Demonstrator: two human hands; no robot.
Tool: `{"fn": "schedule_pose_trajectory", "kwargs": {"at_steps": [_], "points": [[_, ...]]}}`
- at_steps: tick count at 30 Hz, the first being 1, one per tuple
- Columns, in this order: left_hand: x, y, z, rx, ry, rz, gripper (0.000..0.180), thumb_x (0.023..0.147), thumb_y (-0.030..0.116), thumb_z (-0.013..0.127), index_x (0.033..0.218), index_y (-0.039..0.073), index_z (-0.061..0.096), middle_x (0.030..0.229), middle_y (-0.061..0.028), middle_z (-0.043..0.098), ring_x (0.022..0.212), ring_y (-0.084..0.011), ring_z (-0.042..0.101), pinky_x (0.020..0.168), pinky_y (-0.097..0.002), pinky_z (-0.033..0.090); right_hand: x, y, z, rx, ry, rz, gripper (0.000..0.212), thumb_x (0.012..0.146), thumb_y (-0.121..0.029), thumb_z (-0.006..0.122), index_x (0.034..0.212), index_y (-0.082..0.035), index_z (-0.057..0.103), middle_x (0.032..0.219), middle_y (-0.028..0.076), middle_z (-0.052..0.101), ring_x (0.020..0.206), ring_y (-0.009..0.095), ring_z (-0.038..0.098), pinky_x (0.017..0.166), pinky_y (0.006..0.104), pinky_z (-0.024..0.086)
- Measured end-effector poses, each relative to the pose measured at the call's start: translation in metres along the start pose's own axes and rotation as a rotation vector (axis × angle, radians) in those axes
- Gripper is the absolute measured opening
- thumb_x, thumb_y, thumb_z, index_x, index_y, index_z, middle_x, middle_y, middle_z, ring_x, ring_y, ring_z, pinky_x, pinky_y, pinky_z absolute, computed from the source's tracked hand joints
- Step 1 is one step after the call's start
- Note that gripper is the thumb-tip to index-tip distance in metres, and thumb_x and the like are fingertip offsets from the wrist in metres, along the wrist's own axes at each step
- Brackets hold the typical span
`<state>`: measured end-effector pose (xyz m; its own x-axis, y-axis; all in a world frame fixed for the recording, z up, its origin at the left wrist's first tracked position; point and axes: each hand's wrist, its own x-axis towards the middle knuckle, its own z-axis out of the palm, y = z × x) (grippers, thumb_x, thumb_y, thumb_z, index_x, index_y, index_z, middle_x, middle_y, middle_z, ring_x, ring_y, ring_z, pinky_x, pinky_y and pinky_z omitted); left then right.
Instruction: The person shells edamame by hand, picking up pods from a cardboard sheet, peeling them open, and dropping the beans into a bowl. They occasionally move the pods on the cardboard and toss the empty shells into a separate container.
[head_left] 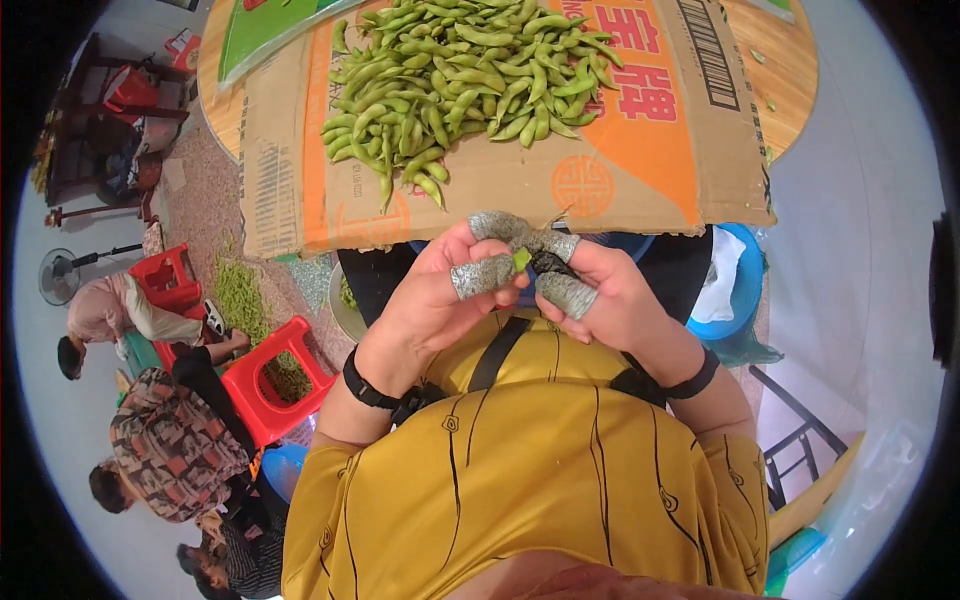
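Just beyond my waist, in front of the cardboard's near edge, my two hands meet with their taped fingertips pressed together. My left hand is closed, its thumb and forefinger wrapped in grey tape. Between its fingertips shows a small bright green bit of a soybean pod; the rest is hidden by the fingers. My right hand, taped the same way, is closed against the same spot. A large heap of green soybean pods lies on the flattened cardboard ahead of my hands.
Under the cardboard is a round wooden table. A blue basin with white material stands at right, a metal bowl at left. Farther left are red stools, pods strewn on the floor, and several seated people.
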<state>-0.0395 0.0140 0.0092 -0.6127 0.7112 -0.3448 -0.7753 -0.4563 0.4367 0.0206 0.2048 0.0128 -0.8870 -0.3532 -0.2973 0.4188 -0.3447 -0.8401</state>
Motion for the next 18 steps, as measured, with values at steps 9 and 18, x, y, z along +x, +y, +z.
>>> {"fn": "schedule_pose_trajectory", "kwargs": {"at_steps": [9, 18], "points": [[-0.005, -0.008, 0.0, 1.063, 0.121, 0.385, 0.03, 0.084, 0.004, 0.063, 0.113, 0.004, 0.053, 0.097, -0.0078, 0.065, 0.085, -0.0182, 0.064, 0.074, -0.0273, 0.051, -0.004, -0.03, -0.001, -0.247, 0.037, 0.115, 0.023, 0.084, -0.001, 0.049, 0.105, -0.002, 0.058, 0.077, -0.001, 0.058, 0.067, 0.009, 0.056, 0.06, 0.0247, 0.046], [-0.001, -0.01, 0.004, 0.482, 0.211, 0.183, 0.015, 0.091, 0.009, 0.055, 0.105, 0.003, 0.058, 0.092, -0.007, 0.066, 0.075, -0.0144, 0.064, 0.061, -0.0244, 0.05, -0.005, -0.003, 0.0, -0.47, 0.084, -0.182, 0.028, 0.082, 0.004, 0.051, 0.109, -0.001, 0.058, 0.088, 0.004, 0.065, 0.077, 0.012, 0.062, 0.068, 0.0252, 0.049]]}}
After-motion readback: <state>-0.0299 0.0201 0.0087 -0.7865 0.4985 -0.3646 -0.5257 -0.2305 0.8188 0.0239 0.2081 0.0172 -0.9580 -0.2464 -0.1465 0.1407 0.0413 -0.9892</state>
